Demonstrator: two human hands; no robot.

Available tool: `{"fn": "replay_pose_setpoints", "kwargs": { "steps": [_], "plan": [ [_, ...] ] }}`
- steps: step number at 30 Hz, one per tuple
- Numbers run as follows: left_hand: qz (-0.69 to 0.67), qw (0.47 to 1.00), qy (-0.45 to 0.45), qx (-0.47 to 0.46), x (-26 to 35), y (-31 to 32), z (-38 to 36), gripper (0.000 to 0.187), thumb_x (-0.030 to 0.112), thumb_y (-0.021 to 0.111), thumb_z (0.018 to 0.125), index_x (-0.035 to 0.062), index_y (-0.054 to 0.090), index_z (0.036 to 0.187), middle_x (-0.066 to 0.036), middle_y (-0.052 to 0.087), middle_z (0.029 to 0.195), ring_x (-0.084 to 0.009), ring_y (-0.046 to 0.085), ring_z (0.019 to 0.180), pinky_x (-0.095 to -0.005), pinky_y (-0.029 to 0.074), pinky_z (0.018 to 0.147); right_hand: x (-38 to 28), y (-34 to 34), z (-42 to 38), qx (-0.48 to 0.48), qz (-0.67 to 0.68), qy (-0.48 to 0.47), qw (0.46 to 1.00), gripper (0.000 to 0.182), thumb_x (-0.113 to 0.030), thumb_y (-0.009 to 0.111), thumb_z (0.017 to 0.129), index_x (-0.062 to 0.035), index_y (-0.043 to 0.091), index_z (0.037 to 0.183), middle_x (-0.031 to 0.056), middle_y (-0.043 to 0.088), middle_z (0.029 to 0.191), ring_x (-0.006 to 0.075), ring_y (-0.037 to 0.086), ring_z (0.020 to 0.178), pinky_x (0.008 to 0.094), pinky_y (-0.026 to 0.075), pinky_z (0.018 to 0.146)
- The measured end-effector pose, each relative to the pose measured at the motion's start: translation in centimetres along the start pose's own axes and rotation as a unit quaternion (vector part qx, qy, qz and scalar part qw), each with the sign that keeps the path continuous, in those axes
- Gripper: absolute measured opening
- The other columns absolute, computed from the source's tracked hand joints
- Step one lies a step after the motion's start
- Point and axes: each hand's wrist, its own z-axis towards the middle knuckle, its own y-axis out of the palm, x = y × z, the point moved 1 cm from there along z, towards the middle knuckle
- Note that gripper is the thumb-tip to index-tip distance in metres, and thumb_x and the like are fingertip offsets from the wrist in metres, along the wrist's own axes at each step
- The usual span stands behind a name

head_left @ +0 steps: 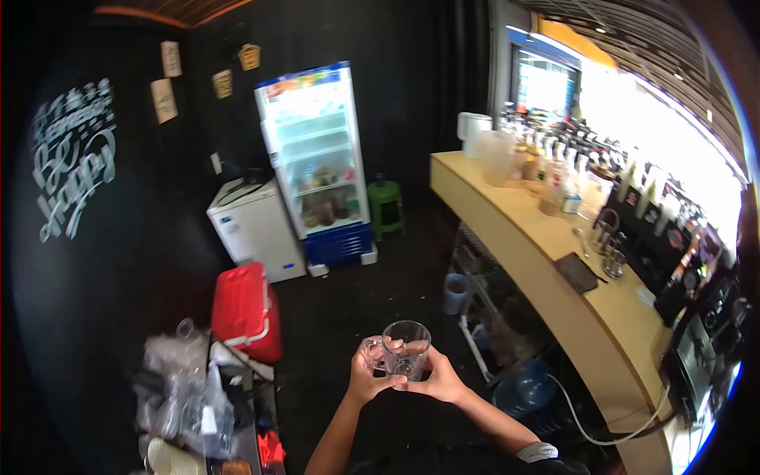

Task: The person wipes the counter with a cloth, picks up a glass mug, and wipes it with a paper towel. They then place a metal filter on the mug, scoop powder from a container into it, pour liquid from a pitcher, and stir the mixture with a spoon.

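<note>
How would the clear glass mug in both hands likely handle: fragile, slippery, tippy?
The clear glass mug looks rigid and probably breakable. Its smooth wall may be slippery, though the left hand and right hand cup it. It appears empty, so likely light.

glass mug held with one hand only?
No: both the left hand and the right hand grip the clear glass mug from either side, upright in front of the person.

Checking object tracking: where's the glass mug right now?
In the head view the glass mug sits low and centre, held between the left hand and right hand above the dark floor, right of the red cooler and left of the wooden counter.
</note>
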Motion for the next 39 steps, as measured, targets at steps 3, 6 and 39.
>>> {"fn": "replay_pose_setpoints", "kwargs": {
  "steps": [3,6,39],
  "plan": [
    [-0.073,0.995,-0.03,-0.057,-4.0,4.1,4.8,0.08,0.009,0.088,0.06,0.0054,0.042,0.125,-0.018,0.058,0.122,-0.0258,0.058,0.112,-0.0404,0.048,0.095,0.3,-5.7,-0.6,0.074,-0.033,0.019,0.997,0.062,-0.015,0.084,0.068,-0.0006,0.05,0.118,0.0093,0.061,0.109,0.0155,0.062,0.099,0.0314,0.051,0.087],
    [-0.103,0.987,-0.052,-0.113,-7.4,7.8,8.8,0.082,0.009,0.088,0.061,0.0053,0.039,0.127,-0.018,0.056,0.123,-0.0268,0.057,0.114,-0.0408,0.048,0.096,0.4,-10.3,-1.1,0.145,-0.073,0.029,0.986,0.061,-0.016,0.084,0.069,0.0002,0.05,0.117,0.0096,0.061,0.109,0.0157,0.062,0.099,0.0324,0.05,0.088],
    [-0.221,0.867,-0.101,-0.434,-30.8,42.4,42.1,0.087,0.008,0.09,0.057,0.0051,0.035,0.125,-0.016,0.055,0.118,-0.0226,0.057,0.108,-0.0378,0.051,0.091,0.9,-41.2,-11.1,0.49,-0.619,0.388,0.475,0.047,-0.033,0.055,0.09,-0.0154,0.051,0.133,0.0123,0.044,0.142,0.0341,0.039,0.131,0.0517,0.03,0.107]
  ]
}}
